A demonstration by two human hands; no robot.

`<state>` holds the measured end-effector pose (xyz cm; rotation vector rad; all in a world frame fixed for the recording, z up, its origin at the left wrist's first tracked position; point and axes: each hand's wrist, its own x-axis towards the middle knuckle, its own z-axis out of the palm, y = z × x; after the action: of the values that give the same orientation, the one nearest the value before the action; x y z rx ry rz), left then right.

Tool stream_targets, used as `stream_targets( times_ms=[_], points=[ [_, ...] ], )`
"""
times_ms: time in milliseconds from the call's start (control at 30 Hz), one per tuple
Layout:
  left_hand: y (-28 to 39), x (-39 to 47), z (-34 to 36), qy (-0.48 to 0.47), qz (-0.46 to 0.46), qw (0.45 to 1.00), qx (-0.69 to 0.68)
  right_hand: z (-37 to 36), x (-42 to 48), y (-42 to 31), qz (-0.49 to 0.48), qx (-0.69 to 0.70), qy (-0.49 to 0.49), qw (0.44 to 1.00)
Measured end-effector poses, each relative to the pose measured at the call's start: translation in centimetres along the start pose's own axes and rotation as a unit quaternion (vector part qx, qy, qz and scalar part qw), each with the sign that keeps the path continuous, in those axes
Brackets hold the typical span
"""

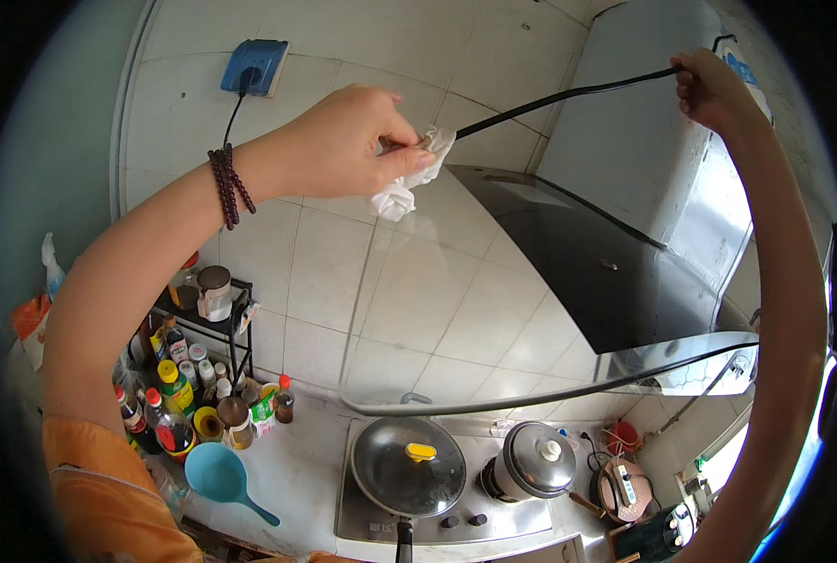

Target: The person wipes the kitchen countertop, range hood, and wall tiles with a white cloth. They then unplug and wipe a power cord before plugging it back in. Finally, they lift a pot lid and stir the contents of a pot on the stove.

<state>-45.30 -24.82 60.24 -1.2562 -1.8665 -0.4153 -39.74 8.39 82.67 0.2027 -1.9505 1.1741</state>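
Observation:
My left hand [348, 144], a beaded bracelet on its wrist, pinches a crumpled white tissue [397, 200] between thumb and fingers. A black power cord [566, 96] runs from the tissue up to the right. Its lower end disappears at the tissue, so I cannot tell whether it passes through. My right hand [710, 91] grips the same cord high up, beside the metal chimney [615, 119] of a range hood. Below the cord are the hood's black panel [580, 260] and its clear glass canopy [418, 302].
A lidded wok [408, 475] and a lidded pot [541, 461] stand on the gas stove [517, 528]. At the left are sauce bottles [172, 422], a black rack [239, 331] and a blue water ladle [217, 471]. A blue socket cover [253, 67] is on the tiled wall.

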Motion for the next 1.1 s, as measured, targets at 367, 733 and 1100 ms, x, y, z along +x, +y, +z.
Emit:
stream_targets(
  times_ms=[367, 733, 1100],
  points=[
    [-2.2, -2.7, 0.4, 0.047, 0.013, 0.996, 0.079, -0.7, 0.1, -0.4, -0.016, 0.03, -0.016, 0.999],
    [-5.3, -4.8, 1.6, 0.077, 0.014, 0.99, 0.116, -0.8, 1.7, 0.2, -0.033, 0.01, -0.034, 0.999],
    [-7.6, -6.6, 3.7, 0.132, 0.013, 0.984, 0.12, -0.8, 3.5, 1.7, -0.023, 0.035, -0.05, 0.998]
  ],
)
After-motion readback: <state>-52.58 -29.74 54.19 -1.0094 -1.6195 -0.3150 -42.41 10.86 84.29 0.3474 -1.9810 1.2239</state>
